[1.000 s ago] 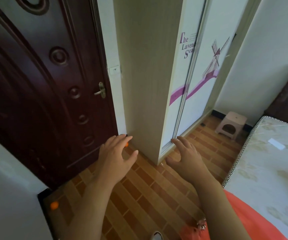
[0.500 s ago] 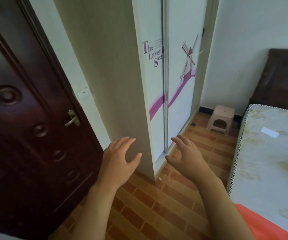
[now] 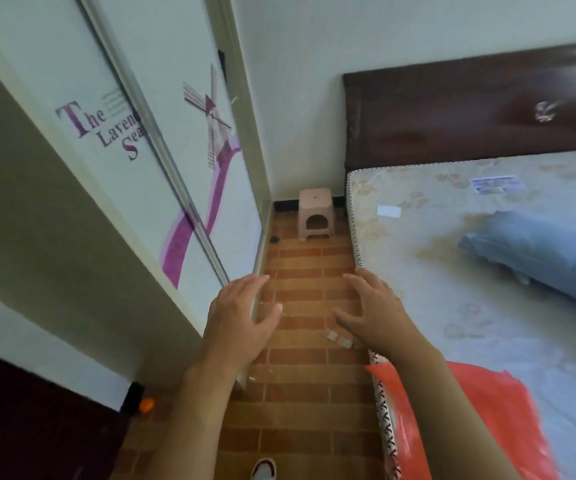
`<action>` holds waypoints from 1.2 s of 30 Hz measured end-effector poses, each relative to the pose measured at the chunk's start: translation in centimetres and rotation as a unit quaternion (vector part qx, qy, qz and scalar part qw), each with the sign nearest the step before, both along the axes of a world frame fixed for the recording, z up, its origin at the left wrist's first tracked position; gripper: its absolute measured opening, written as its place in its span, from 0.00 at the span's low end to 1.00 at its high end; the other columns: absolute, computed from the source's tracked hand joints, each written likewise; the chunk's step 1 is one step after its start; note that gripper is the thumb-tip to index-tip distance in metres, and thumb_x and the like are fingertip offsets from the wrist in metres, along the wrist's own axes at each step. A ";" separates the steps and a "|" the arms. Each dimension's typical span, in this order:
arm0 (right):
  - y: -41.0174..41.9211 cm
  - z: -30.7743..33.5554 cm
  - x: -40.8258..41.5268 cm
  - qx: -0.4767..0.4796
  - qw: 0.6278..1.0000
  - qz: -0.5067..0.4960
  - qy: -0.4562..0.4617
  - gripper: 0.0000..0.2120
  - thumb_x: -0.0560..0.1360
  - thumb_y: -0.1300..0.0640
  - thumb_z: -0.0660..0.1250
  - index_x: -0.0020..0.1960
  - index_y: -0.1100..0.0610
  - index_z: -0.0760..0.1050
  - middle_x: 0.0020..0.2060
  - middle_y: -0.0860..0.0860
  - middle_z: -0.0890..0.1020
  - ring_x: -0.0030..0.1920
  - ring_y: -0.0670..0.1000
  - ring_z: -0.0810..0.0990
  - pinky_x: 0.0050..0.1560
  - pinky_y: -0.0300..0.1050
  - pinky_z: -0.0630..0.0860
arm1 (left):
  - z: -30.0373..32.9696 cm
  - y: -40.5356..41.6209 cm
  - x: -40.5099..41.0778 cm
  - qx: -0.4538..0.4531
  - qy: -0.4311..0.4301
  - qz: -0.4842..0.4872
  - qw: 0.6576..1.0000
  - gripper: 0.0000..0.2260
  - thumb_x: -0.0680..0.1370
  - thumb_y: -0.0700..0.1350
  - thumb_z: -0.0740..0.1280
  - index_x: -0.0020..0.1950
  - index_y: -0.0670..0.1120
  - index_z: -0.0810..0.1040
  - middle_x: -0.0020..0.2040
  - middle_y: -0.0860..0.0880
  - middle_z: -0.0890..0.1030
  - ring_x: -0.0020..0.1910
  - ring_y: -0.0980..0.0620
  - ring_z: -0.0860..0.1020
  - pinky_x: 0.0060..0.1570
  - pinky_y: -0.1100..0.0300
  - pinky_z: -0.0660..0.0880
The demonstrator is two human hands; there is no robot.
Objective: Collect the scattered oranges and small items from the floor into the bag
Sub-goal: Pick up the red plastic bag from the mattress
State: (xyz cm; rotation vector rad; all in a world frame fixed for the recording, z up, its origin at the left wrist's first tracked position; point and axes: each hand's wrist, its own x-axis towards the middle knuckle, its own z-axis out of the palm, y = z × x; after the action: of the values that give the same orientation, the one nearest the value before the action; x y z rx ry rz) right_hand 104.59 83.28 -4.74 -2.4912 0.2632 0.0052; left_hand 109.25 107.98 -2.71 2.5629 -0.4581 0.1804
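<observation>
Left hand: the one left hand (image 3: 236,320) is hovering over the floor beside the wardrobe, its grip apart, fingers loosely spread and holding nothing.
Right hand: the one right hand (image 3: 375,313) is hovering just beside the mattress edge, its grip likewise apart, fingers relaxed and holding nothing.
Oranges: one small round orange fruit (image 3: 147,404) is lying on the floor at the wardrobe's near corner, next to a small black object (image 3: 132,396) (what that object is cannot be told).
Small items: two or three small clear packets (image 3: 338,338) are lying on the floor close together, below the right hand's thumb; the blur is making an exact count uncertain.
Bag: one red-orange thin plastic bag (image 3: 470,414) is lying on the near corner of the mattress, draping over its edge, partly behind the right forearm.
Floor: the brown brick-pattern tiled floor (image 3: 305,382) is running as one narrow strip between wardrobe and bed.
Wardrobe: one white sliding-door wardrobe (image 3: 134,140) is showing a purple windmill print and lettering.
Stool: one small pink plastic stool (image 3: 315,214) is standing at the far end of the strip, against the wall.
Bed: one floral patterned bare mattress (image 3: 453,306) is sitting before one dark wooden headboard (image 3: 470,109), carrying one blue folded cover (image 3: 539,251).
Shoe: one white shoe toe (image 3: 264,468) is showing at the bottom edge.
</observation>
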 end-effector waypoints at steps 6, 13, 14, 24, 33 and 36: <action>-3.9 -3.3 -1.5 0.006 0.987 -0.156 0.037 0.36 0.76 0.40 0.70 0.80 0.48 0.64 0.81 0.49 0.61 0.79 0.56 0.61 0.76 0.61 0.63 | -3.8 -5.7 6.5 0.050 -0.001 -0.144 0.988 0.25 0.79 0.65 0.65 0.75 0.60 0.69 0.74 0.58 0.72 0.74 0.55 0.70 0.70 0.51 0.71; -2.0 -7.3 -4.4 0.056 0.947 -0.310 0.066 0.36 0.74 0.40 0.70 0.79 0.48 0.66 0.80 0.49 0.63 0.78 0.55 0.63 0.76 0.60 0.64 | -8.2 -11.2 10.9 0.079 0.029 -0.333 0.939 0.27 0.78 0.62 0.62 0.75 0.52 0.72 0.72 0.54 0.75 0.73 0.52 0.69 0.71 0.46 0.70; -1.6 -7.9 -5.1 0.065 0.938 -0.332 0.071 0.37 0.72 0.38 0.69 0.78 0.48 0.66 0.79 0.49 0.64 0.78 0.55 0.63 0.76 0.60 0.65 | -8.9 -12.0 11.0 0.080 0.035 -0.355 0.931 0.28 0.77 0.63 0.61 0.74 0.52 0.73 0.72 0.53 0.76 0.72 0.51 0.70 0.71 0.46 0.70; 0.1 -15.5 -12.0 0.097 0.874 -0.464 0.102 0.32 0.75 0.43 0.70 0.77 0.48 0.68 0.75 0.45 0.68 0.75 0.51 0.66 0.75 0.55 0.65 | -18.6 -17.4 7.3 0.100 0.079 -0.455 0.881 0.27 0.76 0.61 0.62 0.73 0.50 0.74 0.69 0.53 0.78 0.70 0.50 0.73 0.67 0.45 0.73; 1.2 -26.0 -16.9 0.157 0.833 -0.504 0.166 0.38 0.70 0.32 0.62 0.77 0.46 0.67 0.75 0.44 0.67 0.76 0.49 0.65 0.75 0.54 0.66 | -29.1 -18.3 4.8 0.157 0.097 -0.465 0.866 0.29 0.77 0.62 0.59 0.75 0.51 0.71 0.70 0.53 0.77 0.71 0.50 0.72 0.70 0.45 0.70; 1.1 -29.2 -17.8 0.160 0.831 -0.496 0.194 0.33 0.75 0.39 0.66 0.78 0.47 0.66 0.75 0.44 0.67 0.75 0.50 0.65 0.74 0.53 0.66 | -32.3 -18.6 4.5 0.174 0.108 -0.465 0.861 0.30 0.76 0.63 0.58 0.75 0.51 0.72 0.71 0.53 0.76 0.71 0.50 0.71 0.70 0.45 0.70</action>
State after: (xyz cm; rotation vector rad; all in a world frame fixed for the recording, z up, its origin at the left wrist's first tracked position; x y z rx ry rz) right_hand 86.81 84.35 -33.93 -1.7390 1.5533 0.1159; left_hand 113.75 89.38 -34.98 2.3217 -1.6748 -0.5771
